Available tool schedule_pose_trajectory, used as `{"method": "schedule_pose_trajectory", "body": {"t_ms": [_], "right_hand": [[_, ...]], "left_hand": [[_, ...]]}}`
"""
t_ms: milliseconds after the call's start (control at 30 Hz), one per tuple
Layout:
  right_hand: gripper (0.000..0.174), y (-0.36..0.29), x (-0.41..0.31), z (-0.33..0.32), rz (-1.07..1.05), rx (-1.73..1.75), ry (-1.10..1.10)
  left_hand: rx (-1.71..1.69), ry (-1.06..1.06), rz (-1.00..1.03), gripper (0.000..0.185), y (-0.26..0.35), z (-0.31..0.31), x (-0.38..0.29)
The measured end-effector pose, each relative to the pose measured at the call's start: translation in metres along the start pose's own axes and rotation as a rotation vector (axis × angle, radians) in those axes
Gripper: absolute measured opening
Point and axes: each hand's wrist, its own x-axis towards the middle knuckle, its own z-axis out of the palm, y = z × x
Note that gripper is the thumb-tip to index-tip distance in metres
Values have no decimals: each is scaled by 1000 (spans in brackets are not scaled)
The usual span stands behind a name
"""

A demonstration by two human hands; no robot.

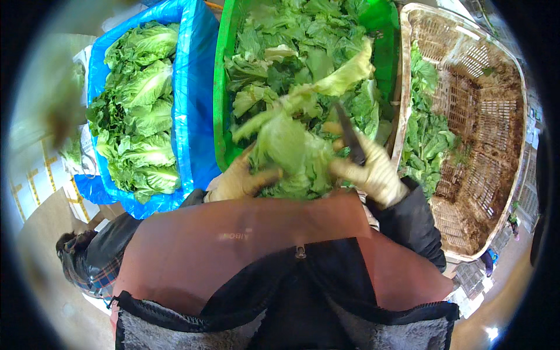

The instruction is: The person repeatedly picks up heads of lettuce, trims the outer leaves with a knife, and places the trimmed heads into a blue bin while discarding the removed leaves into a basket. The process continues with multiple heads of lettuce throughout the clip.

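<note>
A head of leafy lettuce (291, 151), blurred by motion, lies between my two gloved hands, close to my apron. My left hand (245, 177) touches its left side with spread fingers. On its right side is my right hand (372, 168), which grips a dark-bladed knife (348, 131) pointing up and away from me; the handle is mostly hidden. A pale loose leaf (345, 78) stretches from the head to the upper right. Beneath and beyond lie many loose green leaves (306, 26) in a green plastic crate (221, 100).
At left, a crate lined with blue plastic (181, 100) holds stacked lettuce heads (146, 87). A dirty white plastic basket (523, 131) at right has leafy greens (424, 140) along its near side. Another person (96, 258) is at lower left.
</note>
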Motion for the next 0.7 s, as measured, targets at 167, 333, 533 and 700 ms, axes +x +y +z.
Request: {"method": "schedule_pose_trajectory", "body": {"t_ms": [167, 333, 533, 700], "right_hand": [[48, -39, -10, -13, 194, -173, 190], [46, -55, -9, -36, -437, -506, 446], [61, -7, 8, -35, 312, 292, -178], [56, -6, 5, -10, 110, 424, -55]], "left_hand": [[13, 100, 116, 51, -1, 2, 16], [-50, -50, 303, 52, -4, -2, 41], [-185, 37, 67, 64, 43, 2, 52], [630, -27, 235, 79, 44, 17, 48]]}}
